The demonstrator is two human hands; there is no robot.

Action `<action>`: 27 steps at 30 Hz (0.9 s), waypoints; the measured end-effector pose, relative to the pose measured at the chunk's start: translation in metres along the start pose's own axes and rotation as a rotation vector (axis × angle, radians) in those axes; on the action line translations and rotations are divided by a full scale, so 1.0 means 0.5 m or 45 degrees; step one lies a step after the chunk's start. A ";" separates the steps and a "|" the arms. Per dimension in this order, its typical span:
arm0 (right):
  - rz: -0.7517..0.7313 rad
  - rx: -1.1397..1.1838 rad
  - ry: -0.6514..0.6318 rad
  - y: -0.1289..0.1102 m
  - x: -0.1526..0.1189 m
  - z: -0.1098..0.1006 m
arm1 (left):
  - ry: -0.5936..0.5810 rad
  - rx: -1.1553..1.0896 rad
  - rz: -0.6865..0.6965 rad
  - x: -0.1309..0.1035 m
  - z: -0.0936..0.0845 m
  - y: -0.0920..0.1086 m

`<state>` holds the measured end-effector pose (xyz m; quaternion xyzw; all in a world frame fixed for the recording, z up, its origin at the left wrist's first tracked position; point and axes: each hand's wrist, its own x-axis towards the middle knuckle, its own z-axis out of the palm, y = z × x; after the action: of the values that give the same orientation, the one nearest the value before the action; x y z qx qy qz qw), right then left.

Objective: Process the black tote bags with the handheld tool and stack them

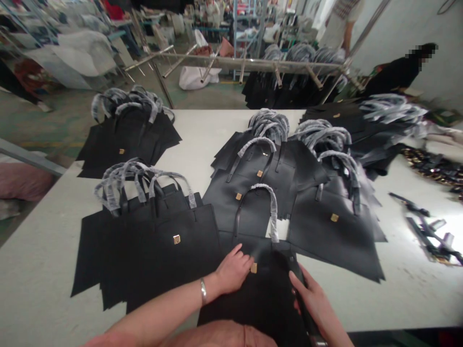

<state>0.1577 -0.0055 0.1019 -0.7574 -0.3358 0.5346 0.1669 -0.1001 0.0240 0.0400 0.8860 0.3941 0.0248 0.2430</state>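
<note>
A black bag panel (267, 294) with a looped, plastic-wrapped handle (274, 207) lies closest to me. My left hand (235, 270) rests on its upper part, thumb apart from the bent fingers, fingertips beside the gold fitting (254, 268). At the panel's right edge, my right hand (307, 291) is closed around a dark strap (309, 323) with a metal piece at its lower end. Part of this strap is hidden by the hand. To the left, a fanned stack of black panels (144, 250) with wrapped handles lies flat.
More black panels lie behind (249, 178), at the right (336, 236) and back left (126, 140). Loose straps (430, 236) and a chain pile (434, 166) sit on the table's (405, 299) right. Beyond stand a metal rack (231, 60) and a person in black (394, 74).
</note>
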 end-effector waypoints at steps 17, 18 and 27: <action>-0.020 -0.085 -0.018 0.001 0.026 0.024 | -0.003 -0.203 -0.489 0.302 -0.008 0.035; -0.017 -0.091 -0.022 0.003 0.026 0.025 | 0.001 -0.207 -0.490 0.301 -0.007 0.036; -0.035 -0.105 -0.035 -0.003 0.021 0.024 | -0.032 -0.305 -0.514 0.304 -0.016 0.020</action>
<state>0.1481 0.0014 0.0911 -0.7515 -0.3701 0.5283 0.1382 0.0092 0.1296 0.0291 0.7542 0.5545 0.0112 0.3514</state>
